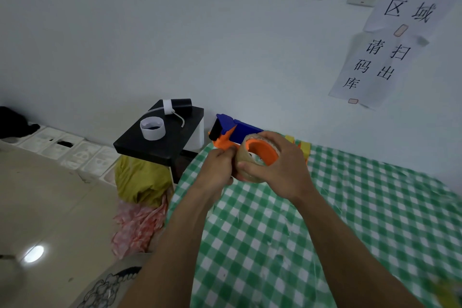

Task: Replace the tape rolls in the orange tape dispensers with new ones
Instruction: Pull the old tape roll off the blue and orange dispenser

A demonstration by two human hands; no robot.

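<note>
At centre frame, over bench (350,207) edge: right hand (282,170) gripping clear tape roll (243,152) on orange tape dispenser (225,141) hub; left hand (217,170) pinching roll's rim. Risks: tape end likely tearing or re-sticking under skewed pull; roll slipping off hub.

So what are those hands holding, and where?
A clear tape roll on an orange-and-blue plastic dispenser: the right hand grips the roll's outer rim, the left hand pinches its left edge.
</note>
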